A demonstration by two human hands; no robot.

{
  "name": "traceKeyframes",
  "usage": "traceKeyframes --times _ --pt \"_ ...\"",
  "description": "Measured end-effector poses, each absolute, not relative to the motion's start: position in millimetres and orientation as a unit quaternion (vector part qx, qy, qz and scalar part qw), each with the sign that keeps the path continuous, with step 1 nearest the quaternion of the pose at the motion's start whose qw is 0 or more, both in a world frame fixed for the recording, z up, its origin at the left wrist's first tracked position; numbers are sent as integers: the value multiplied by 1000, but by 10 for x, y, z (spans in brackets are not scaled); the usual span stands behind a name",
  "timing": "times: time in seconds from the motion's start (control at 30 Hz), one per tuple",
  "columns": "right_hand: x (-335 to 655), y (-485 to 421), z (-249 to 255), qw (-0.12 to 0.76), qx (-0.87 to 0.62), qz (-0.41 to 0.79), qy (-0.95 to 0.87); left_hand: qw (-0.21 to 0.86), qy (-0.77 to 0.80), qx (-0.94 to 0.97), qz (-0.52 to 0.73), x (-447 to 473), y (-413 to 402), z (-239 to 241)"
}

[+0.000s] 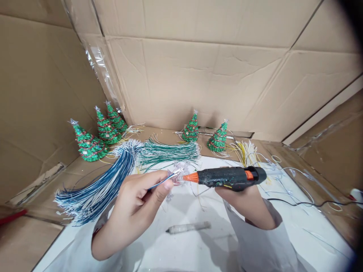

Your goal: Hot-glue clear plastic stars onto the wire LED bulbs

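The glue gun (227, 177) hides much of the right hand (240, 197) gripping it.

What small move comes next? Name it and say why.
Probably squeeze a little glue from the glue gun while holding the left hand steady: the right hand has its orange nozzle right at the clear plastic piece, beside the blue and white wires the left hand pinches.

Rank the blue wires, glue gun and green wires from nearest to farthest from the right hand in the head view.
1. Glue gun: held in the right hand.
2. Green wires: to the hand's left, farther back.
3. Blue wires: farther left again.
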State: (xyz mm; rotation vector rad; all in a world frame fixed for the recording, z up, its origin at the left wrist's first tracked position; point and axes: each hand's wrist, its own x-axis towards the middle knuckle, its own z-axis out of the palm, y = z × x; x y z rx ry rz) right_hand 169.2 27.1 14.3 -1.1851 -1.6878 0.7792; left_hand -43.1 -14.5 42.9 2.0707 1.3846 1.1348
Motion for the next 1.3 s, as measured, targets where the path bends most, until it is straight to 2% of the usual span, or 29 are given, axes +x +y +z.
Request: traceKeyframes --times 0.4,0.77,0.93,1.13,1.2,1.3 --pt "1693 271 141 459 -473 301 -689 228 517 708 423 -428 -153 427" --pt "1838 168 204 389 -447 266 -760 274 499 702 429 -430 -106 404" --pt "1832 86 278 368 -452 222 -782 288 509 684 436 -427 -76 368" --pt "1793 60 197 397 -454 134 -786 234 542 664 460 -422 -45 320" --pt "1820 148 140 367 -496 101 -781 234 549 653 466 -451 -50 319" --pt "1894 393 -2 254 -548 96 -791 265 540 635 486 -522 -63 312"
